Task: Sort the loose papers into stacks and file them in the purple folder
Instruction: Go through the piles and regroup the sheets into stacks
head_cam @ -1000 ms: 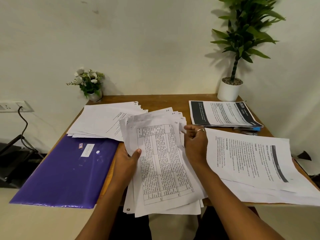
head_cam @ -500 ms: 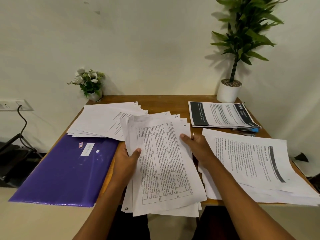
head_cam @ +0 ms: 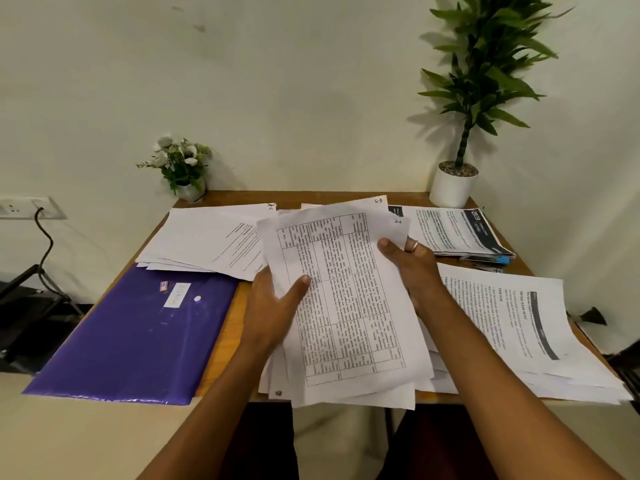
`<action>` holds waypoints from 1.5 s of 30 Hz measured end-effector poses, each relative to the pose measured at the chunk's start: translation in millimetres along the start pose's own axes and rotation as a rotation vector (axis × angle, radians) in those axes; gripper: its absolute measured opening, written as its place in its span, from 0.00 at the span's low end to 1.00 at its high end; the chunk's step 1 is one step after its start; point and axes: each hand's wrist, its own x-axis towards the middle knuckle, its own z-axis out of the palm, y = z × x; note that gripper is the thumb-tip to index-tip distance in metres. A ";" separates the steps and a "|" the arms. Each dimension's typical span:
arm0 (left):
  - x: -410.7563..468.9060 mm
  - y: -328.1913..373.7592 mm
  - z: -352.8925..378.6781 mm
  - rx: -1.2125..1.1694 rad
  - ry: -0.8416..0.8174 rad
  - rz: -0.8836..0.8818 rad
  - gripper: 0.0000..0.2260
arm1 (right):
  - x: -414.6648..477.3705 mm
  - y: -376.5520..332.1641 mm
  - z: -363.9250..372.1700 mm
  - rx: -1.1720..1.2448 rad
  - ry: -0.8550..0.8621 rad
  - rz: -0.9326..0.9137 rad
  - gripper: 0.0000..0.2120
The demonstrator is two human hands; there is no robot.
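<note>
A bundle of white sheets with printed tables [head_cam: 349, 303] is held up over the table's front middle. My left hand [head_cam: 273, 306] grips its left edge, thumb on top. My right hand [head_cam: 412, 268] grips its right edge, thumb on the top sheet, a ring on one finger. The purple folder [head_cam: 138, 337] lies closed at the front left, overhanging the table edge. A fanned stack of white papers [head_cam: 207, 240] lies behind the folder. A stack with dark header bars [head_cam: 457, 233] sits at the back right. Another text stack [head_cam: 512, 327] lies at the front right.
The wooden table [head_cam: 235, 306] stands against a white wall. A small flower pot [head_cam: 187, 188] sits at the back left corner and a tall plant in a white pot [head_cam: 453, 185] at the back right. A wall socket with a black cable [head_cam: 38, 216] is at the left.
My right hand moved from the bundle's upper right corner to gripping its right edge. Both hands lifted the bundle and tilted it up and to the right.
</note>
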 end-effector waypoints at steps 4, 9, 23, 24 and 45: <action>1.9 13.5 -4.8 -0.143 0.023 -0.061 0.17 | 0.4 3.6 2.2 0.038 0.010 0.020 0.18; 4.4 13.2 -13.7 -0.096 0.147 -0.125 0.13 | -5.3 13.9 12.6 -0.037 0.006 0.040 0.13; 7.9 -13.6 -53.4 0.141 0.164 -0.224 0.08 | -5.9 41.5 11.4 -0.177 -0.011 0.111 0.25; 7.6 -15.0 -54.8 0.140 0.174 -0.227 0.08 | -4.9 39.4 8.8 -0.174 -0.001 0.089 0.30; 8.8 -18.1 -54.5 0.102 0.268 -0.111 0.10 | 4.8 14.7 -17.1 -0.421 0.196 -0.141 0.26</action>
